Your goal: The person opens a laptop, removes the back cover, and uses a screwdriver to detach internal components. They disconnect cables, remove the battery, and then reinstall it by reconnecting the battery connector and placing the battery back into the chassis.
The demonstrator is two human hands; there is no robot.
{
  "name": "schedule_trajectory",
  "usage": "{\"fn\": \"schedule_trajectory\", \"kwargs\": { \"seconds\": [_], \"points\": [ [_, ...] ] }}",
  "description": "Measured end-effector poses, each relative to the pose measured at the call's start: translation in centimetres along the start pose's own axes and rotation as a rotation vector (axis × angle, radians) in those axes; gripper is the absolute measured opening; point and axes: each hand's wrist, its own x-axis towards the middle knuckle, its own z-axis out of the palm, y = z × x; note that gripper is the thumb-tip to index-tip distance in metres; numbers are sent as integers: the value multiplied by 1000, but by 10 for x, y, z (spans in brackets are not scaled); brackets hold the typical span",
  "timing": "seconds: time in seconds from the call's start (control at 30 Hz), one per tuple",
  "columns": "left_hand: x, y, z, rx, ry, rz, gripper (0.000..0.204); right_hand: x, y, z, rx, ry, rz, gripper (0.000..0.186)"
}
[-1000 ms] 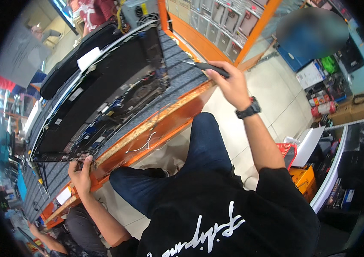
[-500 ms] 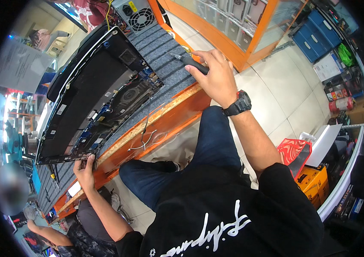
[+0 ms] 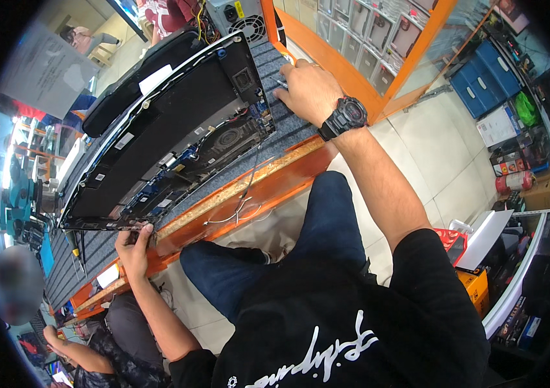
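An opened laptop body (image 3: 136, 155) with bare boards and a round fan shape lies tilted along the grey ridged bench mat (image 3: 288, 129). My left hand (image 3: 134, 253) pinches its near left corner, thumb on top. My right hand (image 3: 310, 92) is past the laptop's right end, over the mat near the orange edge. Its fingers are closed around a screwdriver (image 3: 280, 83); only a bit of metal shows and the handle is hidden in my palm.
A computer power supply (image 3: 241, 22) with loose cables stands at the far end. Tweezers and a yellow-black screwdriver (image 3: 74, 249) lie at the left. A thin cable (image 3: 244, 200) hangs over the bench edge. At right are an orange-framed glass cabinet (image 3: 410, 71) and blue drawers (image 3: 485, 77).
My right hand has moved up and away from me, turning so the dark screwdriver handle no longer shows. My left hand stays on the laptop corner. The whole view has shifted slightly.
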Motion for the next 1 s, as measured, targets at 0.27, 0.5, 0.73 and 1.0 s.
{"fn": "schedule_trajectory", "kwargs": {
  "seconds": [0.27,0.5,0.73,1.0],
  "points": [
    [-2,-12,-5,88,15,61,11,37,-4,35,98,109,-56,19],
    [0,15,5,55,-32,223,18,24,-10,27,227,270,-102,12],
    [-5,25,-1,121,-37,284,24,30,15,51,342,154,-6,38],
    [-3,13,1,15,-57,346,28,52,114,125,378,272,-206,49]
  ]
}}
